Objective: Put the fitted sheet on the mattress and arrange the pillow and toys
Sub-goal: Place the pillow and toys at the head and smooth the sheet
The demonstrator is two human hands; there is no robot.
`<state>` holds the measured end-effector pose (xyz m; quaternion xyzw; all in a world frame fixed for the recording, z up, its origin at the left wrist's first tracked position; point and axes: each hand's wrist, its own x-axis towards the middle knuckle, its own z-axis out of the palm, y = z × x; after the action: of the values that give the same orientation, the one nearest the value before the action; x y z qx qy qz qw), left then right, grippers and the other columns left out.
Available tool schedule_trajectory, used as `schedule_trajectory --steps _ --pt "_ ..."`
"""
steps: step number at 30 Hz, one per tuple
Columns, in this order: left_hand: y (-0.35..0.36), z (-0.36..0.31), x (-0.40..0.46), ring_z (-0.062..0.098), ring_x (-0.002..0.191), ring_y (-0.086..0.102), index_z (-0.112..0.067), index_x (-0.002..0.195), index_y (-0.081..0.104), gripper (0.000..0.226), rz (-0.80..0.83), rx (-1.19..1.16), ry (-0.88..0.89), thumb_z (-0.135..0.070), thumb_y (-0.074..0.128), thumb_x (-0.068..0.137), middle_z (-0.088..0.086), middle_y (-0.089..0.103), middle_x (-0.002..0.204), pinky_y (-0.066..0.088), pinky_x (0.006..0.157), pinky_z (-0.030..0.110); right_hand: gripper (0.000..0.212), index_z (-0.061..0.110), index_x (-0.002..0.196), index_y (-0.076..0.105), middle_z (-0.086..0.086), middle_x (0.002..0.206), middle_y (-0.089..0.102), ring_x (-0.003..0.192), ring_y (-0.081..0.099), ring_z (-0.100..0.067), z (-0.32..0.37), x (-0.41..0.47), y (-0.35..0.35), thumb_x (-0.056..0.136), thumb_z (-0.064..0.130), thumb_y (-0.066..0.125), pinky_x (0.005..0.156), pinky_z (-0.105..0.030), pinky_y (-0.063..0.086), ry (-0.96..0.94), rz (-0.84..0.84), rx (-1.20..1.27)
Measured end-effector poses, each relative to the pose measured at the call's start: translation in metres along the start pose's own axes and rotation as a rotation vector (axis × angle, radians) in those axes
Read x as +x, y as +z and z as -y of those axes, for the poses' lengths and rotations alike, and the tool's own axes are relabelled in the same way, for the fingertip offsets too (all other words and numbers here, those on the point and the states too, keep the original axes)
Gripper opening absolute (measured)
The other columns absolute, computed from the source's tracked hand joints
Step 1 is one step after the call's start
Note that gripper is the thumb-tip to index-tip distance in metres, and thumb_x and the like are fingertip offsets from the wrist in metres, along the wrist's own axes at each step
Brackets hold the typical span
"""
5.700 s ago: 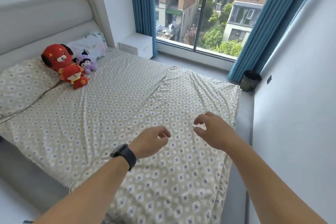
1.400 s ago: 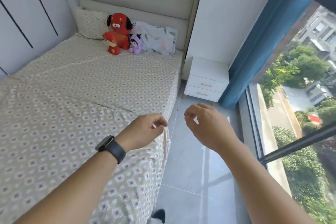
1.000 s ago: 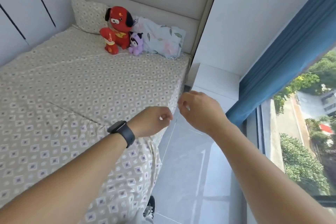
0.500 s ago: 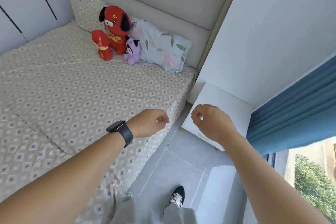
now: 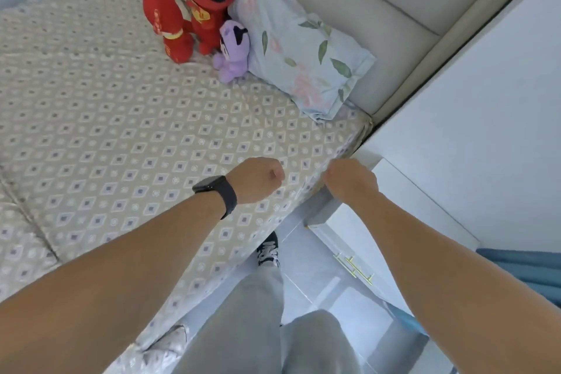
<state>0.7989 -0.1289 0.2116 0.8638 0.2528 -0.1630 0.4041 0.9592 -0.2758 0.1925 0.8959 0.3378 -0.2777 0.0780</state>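
The fitted sheet (image 5: 127, 136), beige with a diamond pattern, covers the mattress and hangs down its near side. At the head end, two red plush toys (image 5: 188, 6) stand close together, and a small purple plush toy (image 5: 233, 51) leans just beside them. To the right of the toys a floral pillow (image 5: 303, 61) lies against the padded headboard (image 5: 379, 9).

The left hand (image 5: 258, 179), with a black watch (image 5: 217, 193) on the wrist, is curled into a fist above the sheet and holds nothing. The right hand (image 5: 349, 181) is at the edge of the sheet with bent fingers; I cannot tell if it pinches the cloth.

Further right stands a white nightstand (image 5: 403, 222) beside the white wall (image 5: 485, 130), with a blue curtain (image 5: 522, 267) at the edge. Below, the grey tile floor (image 5: 306, 267) is visible.
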Motion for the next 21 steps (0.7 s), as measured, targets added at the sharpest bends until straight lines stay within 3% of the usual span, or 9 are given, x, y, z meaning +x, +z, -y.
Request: schedule_trajectory --steps 3,7,12,15,18,21 --pt "0.004 -0.003 0.093 0.016 0.072 0.057 -0.015 0.112 0.066 0.026 0.011 -0.030 -0.033 -0.019 0.043 0.101 0.000 0.065 0.112 0.047 0.064 0.030 0.022 0.019 0.102 0.061 -0.006 0.108 0.066 0.085 0.055 -0.027 -0.015 0.096 0.002 0.100 0.023 0.040 0.068 -0.033 0.039 0.022 -0.059 0.035" --pt "0.035 0.023 0.197 0.017 0.066 0.057 -0.021 0.108 0.066 0.024 -0.031 -0.120 -0.166 -0.020 0.044 0.099 0.001 0.067 0.104 0.052 0.064 0.033 0.026 0.019 0.107 0.063 -0.003 0.105 0.066 0.096 0.064 -0.027 -0.032 0.212 0.045 0.103 0.034 0.042 0.068 -0.032 0.040 -0.041 -0.044 -0.074" --pt "0.091 0.082 0.286 0.018 0.079 0.059 -0.021 0.108 0.063 0.020 0.007 -0.111 -0.298 -0.024 0.046 0.099 -0.004 0.064 0.107 0.052 0.073 0.033 0.013 0.017 0.103 0.064 0.001 0.081 0.057 0.078 0.057 -0.023 -0.054 0.339 0.108 0.099 0.018 0.052 0.059 -0.030 0.036 0.017 -0.009 -0.250" --pt "0.107 0.107 0.325 0.022 0.089 0.061 -0.022 0.114 0.060 0.024 -0.041 -0.068 -0.412 -0.033 0.046 0.098 -0.002 0.062 0.109 0.054 0.078 0.035 0.021 0.010 0.115 0.058 -0.004 0.097 0.066 0.089 0.065 -0.025 -0.065 0.391 0.129 0.101 0.025 0.052 0.055 -0.030 0.033 0.102 -0.027 -0.235" --pt "0.128 0.123 0.361 0.025 0.090 0.064 -0.019 0.117 0.058 0.035 -0.040 -0.054 -0.511 -0.045 0.051 0.096 0.002 0.062 0.113 0.055 0.078 0.036 0.034 0.007 0.123 0.053 -0.008 0.112 0.066 0.105 0.064 -0.029 -0.077 0.421 0.140 0.101 0.031 0.052 0.069 -0.033 0.038 0.154 -0.021 -0.197" --pt "0.155 0.125 0.393 0.025 0.086 0.063 -0.016 0.113 0.055 0.049 -0.011 -0.053 -0.535 -0.057 0.060 0.088 0.003 0.061 0.104 0.051 0.067 0.034 0.025 0.010 0.121 0.058 -0.009 0.116 0.064 0.109 0.063 -0.029 -0.096 0.438 0.145 0.101 0.023 0.053 0.074 -0.034 0.040 0.084 -0.058 -0.244"
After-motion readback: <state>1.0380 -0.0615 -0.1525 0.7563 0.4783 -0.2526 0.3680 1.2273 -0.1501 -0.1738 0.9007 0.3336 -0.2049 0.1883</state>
